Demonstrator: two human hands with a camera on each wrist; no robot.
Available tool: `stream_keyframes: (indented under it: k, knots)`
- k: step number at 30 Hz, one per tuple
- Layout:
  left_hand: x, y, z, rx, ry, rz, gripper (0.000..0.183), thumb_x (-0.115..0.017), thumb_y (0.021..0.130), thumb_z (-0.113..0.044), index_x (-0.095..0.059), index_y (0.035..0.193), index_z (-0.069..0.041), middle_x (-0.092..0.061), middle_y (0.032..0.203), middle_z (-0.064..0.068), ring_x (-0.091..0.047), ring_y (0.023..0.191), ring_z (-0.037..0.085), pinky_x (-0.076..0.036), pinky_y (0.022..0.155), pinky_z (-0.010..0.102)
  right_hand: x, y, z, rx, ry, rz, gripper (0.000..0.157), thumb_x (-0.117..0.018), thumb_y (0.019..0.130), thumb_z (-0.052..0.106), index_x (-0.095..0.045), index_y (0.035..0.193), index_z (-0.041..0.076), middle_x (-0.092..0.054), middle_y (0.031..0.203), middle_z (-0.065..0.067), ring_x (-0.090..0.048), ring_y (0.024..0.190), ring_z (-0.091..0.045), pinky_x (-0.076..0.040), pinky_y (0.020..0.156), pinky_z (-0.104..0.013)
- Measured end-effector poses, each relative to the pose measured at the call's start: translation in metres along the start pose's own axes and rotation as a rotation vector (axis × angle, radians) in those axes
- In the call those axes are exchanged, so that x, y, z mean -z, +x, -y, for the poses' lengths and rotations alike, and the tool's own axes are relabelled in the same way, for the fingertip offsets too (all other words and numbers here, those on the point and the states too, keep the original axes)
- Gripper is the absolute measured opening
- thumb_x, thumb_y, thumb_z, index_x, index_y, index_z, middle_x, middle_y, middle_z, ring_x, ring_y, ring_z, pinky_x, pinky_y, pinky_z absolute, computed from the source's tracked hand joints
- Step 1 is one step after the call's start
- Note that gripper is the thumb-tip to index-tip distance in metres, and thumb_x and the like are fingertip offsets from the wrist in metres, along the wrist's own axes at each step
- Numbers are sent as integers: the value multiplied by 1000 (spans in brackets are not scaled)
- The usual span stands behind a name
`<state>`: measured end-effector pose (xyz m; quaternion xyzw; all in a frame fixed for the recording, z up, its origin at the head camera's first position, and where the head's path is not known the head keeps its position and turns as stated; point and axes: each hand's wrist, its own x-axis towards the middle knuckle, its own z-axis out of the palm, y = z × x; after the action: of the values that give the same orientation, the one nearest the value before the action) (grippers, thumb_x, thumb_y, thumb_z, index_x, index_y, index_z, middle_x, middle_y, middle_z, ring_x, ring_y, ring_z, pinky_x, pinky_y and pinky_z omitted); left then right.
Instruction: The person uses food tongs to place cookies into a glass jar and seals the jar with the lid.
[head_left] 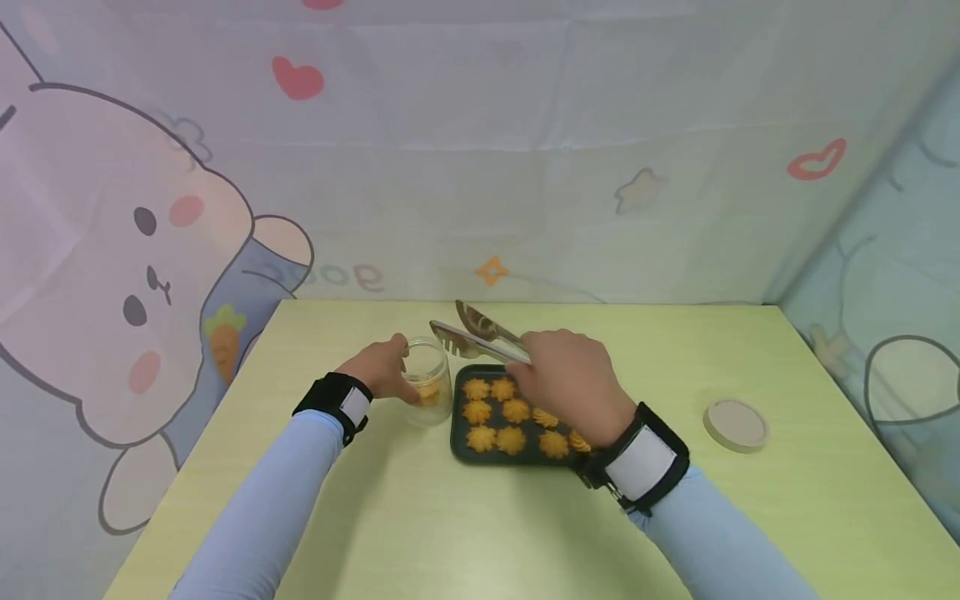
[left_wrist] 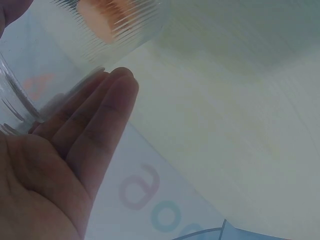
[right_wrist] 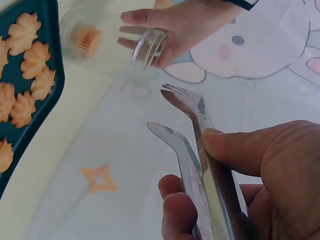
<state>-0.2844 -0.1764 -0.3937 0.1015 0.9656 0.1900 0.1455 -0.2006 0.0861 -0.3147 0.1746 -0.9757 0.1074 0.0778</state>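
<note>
My left hand (head_left: 378, 368) holds a clear glass jar (head_left: 441, 407) between thumb and fingers, near its top. The jar stands without a lid and has orange-brown cookies low inside; through its ribbed wall one cookie (left_wrist: 102, 19) shows in the left wrist view. My right hand (head_left: 573, 383) grips metal tongs (head_left: 487, 340) above the tray. Nothing sits between the tongs' tips, which are apart and point toward the jar. Beneath the right hand lies a dark green tray (head_left: 517, 462) with several flower-shaped cookies (head_left: 477, 412); the hand hides part of it.
A round beige lid (head_left: 737, 423) lies on the pale yellow table (head_left: 817, 492), right of the tray. Behind the table hangs a printed cloth (head_left: 480, 167) with a cartoon animal, and more cloth hangs at the right side.
</note>
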Motion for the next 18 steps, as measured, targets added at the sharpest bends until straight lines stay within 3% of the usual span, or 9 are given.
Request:
stream_keyframes:
  k: [7,13,18]
  knots:
    - [2,-4,2,16,-2,28,83,-82,67,-38,-41,129,-1,-60,123,21,-59,103,33,-50,87,47,-6,-15,-33,-59,33,-26,27,-65,88,30,-59,70,11,-52,54,-2,-46,45,-17,-32,36,-30]
    - [3,-6,4,28,-18,43,92,-83,67,-42,-36,134,0,-60,124,22,-58,105,33,-51,87,48,-16,-29,-56,-146,63,23,25,-65,88,31,-62,75,9,-56,58,-4,-48,48,-20,-33,38,-31]
    - [-1,-4,9,5,-59,22,102,-83,66,-42,-28,140,0,-61,123,22,-57,106,33,-49,89,48,-26,-39,-69,-172,66,57,25,-65,88,30,-63,77,7,-56,59,-5,-47,48,-20,-35,39,-31]
